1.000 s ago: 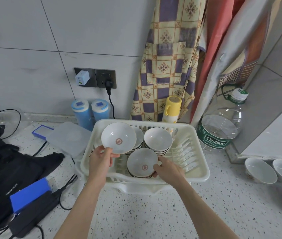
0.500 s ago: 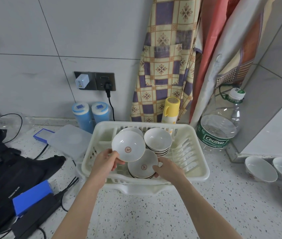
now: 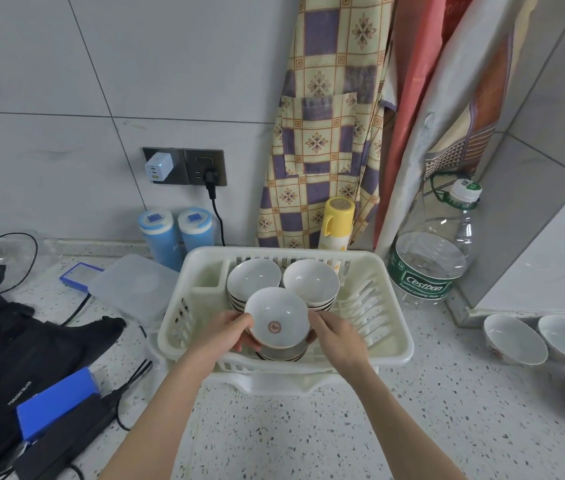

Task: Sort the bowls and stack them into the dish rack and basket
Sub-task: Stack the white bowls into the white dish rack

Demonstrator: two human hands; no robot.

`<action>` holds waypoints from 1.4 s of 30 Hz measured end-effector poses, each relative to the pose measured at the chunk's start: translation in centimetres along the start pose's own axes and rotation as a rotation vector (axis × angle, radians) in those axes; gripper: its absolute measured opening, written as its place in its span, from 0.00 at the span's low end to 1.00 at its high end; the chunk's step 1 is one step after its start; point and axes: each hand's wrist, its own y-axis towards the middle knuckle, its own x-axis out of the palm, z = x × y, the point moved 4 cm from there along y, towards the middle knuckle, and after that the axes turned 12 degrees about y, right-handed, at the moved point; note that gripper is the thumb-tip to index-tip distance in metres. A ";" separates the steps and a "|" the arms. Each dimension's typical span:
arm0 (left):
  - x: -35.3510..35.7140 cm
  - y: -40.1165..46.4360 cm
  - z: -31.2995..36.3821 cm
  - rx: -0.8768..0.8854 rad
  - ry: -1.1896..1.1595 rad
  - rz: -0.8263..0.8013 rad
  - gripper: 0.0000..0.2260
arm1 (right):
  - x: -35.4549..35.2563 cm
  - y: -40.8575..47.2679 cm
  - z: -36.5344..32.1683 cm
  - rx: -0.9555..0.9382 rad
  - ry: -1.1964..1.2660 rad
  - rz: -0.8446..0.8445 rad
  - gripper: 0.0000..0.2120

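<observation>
**Seating a bowl on the near stack**

My left hand (image 3: 225, 332) and right hand (image 3: 334, 336) pinch the crested bowl (image 3: 277, 318) by opposite rims, just above the front stack (image 3: 283, 353) in the dish rack (image 3: 392, 348). It is glazed, so probably slick and chippable. It has no long axis; its mouth faces up, tilted toward me. Two more stacks (image 3: 310, 284) sit behind.

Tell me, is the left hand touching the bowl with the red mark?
Touching. The head view shows the left hand with its fingers curled round the rim of the bowl.
</observation>
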 end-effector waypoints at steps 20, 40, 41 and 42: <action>0.9 1.4 -0.5 -0.064 0.388 0.159 0.18 | 0.1 0.2 0.2 0.113 -0.107 -0.052 0.04; 1.2 2.6 -1.3 -0.052 0.553 0.245 0.22 | 0.8 1.1 1.2 0.108 -0.177 -0.047 0.18; 1.2 2.5 -1.2 -0.048 0.571 0.255 0.22 | 0.8 1.1 1.2 0.104 -0.187 -0.046 0.18; 1.2 2.5 -1.2 -0.042 0.582 0.264 0.21 | 0.8 1.1 1.2 0.102 -0.194 -0.045 0.18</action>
